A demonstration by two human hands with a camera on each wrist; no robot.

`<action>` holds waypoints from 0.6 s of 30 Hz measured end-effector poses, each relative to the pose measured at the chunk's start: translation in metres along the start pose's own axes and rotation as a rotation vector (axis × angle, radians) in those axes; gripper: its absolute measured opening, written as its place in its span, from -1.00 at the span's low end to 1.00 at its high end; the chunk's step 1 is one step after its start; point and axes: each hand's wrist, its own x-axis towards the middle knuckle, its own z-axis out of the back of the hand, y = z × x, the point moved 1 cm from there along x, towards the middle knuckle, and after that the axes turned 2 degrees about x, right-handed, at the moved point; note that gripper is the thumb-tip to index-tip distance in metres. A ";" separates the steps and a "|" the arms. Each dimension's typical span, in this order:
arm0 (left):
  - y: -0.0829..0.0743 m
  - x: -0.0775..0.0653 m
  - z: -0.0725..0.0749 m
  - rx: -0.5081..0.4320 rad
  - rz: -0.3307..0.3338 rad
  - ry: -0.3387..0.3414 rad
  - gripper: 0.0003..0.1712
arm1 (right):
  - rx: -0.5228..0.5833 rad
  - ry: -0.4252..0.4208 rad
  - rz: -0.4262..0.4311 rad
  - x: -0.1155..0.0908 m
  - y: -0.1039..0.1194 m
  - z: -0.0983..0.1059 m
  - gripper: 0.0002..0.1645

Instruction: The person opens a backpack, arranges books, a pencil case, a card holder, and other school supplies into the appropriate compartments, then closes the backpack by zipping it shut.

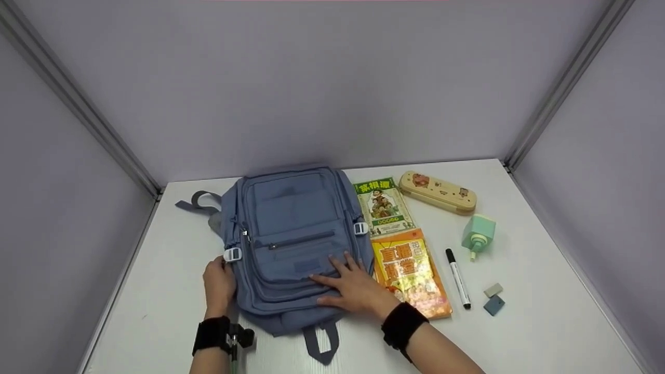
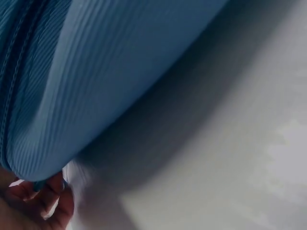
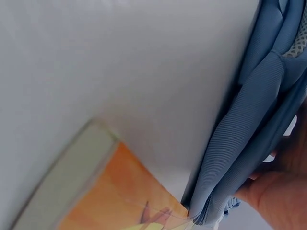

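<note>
A blue backpack (image 1: 296,205) lies flat on the white table, front panel up, its carry handle (image 1: 326,357) toward me. At its left edge, just below a white buckle (image 1: 233,254), my left hand (image 1: 218,284) pinches the bag's side. The left wrist view shows those fingers (image 2: 60,211) curled at the fabric edge, with a bit of blue between them. My right hand (image 1: 358,288) rests with fingers spread on the lower right of the front panel. In the right wrist view, that hand (image 3: 278,191) is against the bag's side.
Right of the bag lie a green book (image 1: 385,208) and an orange book (image 1: 410,267). Farther right are a beige pencil case (image 1: 439,193), a mint green box-shaped item (image 1: 478,234), a black-and-white marker (image 1: 458,279) and two small blocks, grey (image 1: 493,290) and blue (image 1: 494,305). Walls enclose the table.
</note>
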 end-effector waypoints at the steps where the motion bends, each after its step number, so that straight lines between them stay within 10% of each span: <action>1: 0.000 0.000 0.000 0.007 -0.012 -0.009 -0.75 | -0.003 0.001 -0.003 0.000 0.001 0.000 -0.21; 18: 0.000 -0.022 0.006 0.132 -0.034 0.024 -0.70 | 0.003 -0.002 -0.035 0.002 0.003 -0.003 -0.24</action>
